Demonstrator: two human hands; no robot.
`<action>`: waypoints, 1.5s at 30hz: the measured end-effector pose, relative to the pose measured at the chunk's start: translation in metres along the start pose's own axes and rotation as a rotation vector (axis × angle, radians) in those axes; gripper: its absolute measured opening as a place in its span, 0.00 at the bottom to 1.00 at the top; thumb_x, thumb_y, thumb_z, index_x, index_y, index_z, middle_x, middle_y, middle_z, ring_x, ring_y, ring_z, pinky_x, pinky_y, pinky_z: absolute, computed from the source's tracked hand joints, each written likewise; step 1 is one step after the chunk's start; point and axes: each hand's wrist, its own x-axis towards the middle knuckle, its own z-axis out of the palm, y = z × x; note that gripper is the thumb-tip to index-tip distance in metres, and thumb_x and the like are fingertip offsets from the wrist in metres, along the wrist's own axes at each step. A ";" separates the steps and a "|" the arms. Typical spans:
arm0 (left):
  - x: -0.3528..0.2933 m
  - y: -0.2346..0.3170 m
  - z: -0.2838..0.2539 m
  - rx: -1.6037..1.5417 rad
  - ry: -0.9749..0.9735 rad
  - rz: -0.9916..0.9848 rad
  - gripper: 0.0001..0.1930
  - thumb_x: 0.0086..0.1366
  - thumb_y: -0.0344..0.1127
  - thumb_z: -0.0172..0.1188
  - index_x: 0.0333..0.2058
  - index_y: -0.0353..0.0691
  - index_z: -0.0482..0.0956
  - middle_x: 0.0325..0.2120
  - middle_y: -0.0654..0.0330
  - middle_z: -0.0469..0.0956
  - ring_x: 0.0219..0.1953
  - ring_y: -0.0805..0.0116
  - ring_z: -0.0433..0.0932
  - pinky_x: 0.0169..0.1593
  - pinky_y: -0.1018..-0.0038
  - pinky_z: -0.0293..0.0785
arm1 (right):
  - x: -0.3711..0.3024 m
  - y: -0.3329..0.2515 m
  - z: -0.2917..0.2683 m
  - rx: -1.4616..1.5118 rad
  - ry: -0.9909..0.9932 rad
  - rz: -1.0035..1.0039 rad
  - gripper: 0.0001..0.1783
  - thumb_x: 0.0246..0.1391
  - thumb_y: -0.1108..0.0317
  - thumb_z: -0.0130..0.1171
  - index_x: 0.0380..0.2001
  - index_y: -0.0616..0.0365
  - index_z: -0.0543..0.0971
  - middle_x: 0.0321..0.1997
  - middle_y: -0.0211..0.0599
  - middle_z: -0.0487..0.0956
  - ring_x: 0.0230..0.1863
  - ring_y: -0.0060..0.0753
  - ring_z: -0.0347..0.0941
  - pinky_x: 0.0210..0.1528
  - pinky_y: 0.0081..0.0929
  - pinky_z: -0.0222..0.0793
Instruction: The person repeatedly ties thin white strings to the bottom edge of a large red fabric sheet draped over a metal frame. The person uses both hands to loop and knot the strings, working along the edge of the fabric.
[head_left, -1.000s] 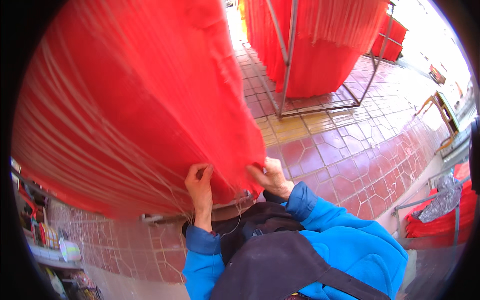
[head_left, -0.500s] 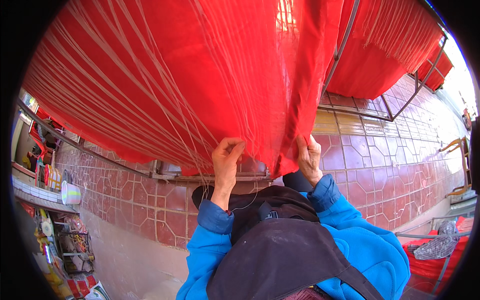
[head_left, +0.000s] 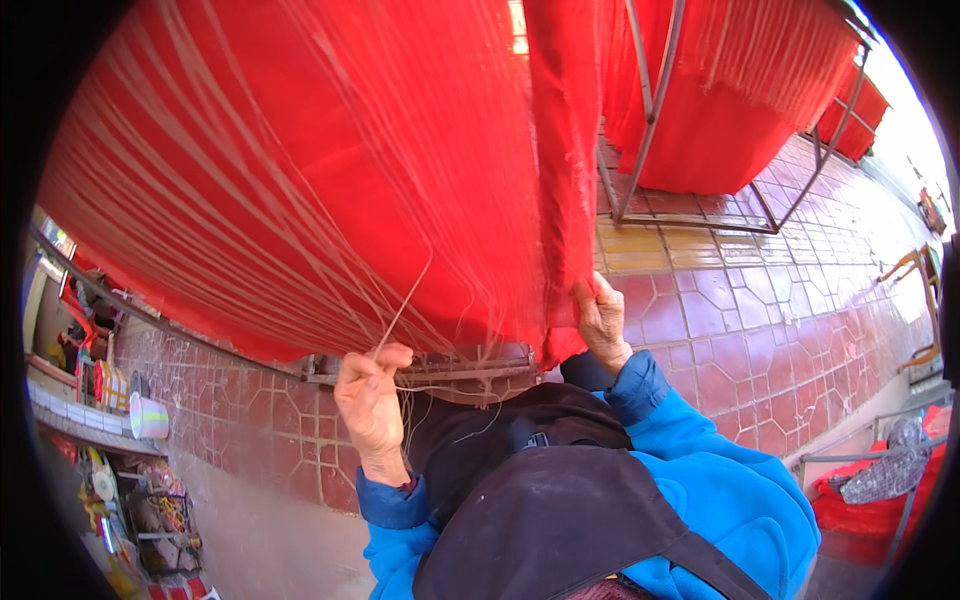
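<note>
A wide red cloth (head_left: 400, 170) hangs before me, with many pale threads (head_left: 250, 200) running down its face and gathering toward its lower edge. My left hand (head_left: 370, 400) pinches some of these threads near the lower edge; a strand runs up from its fingertips and loose ends trail below. My right hand (head_left: 602, 318) grips the cloth's right edge between thumb and fingers, where a darker folded strip hangs down. The fabric is stretched between the two sides.
A metal frame rail (head_left: 430, 375) crosses below the cloth. More red cloths hang on a metal rack (head_left: 700, 220) at the right. Left are a pale bucket (head_left: 149, 416) and cluttered shelves (head_left: 150, 500); a wooden chair (head_left: 915, 270) stands far right on the tiled floor.
My left hand has moved left and down, drawing threads away from the cloth. My right hand stays on the edge, shifted slightly left, and the cloth's right side has swung left.
</note>
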 end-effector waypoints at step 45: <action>-0.128 0.051 -0.069 -0.304 0.200 0.040 0.13 0.52 0.27 0.59 0.30 0.42 0.60 0.12 0.59 0.67 0.12 0.67 0.65 0.18 0.72 0.64 | -0.005 0.017 0.002 0.118 0.007 -0.011 0.07 0.59 0.71 0.50 0.29 0.62 0.73 0.16 0.26 0.63 0.21 0.15 0.54 0.21 0.19 0.54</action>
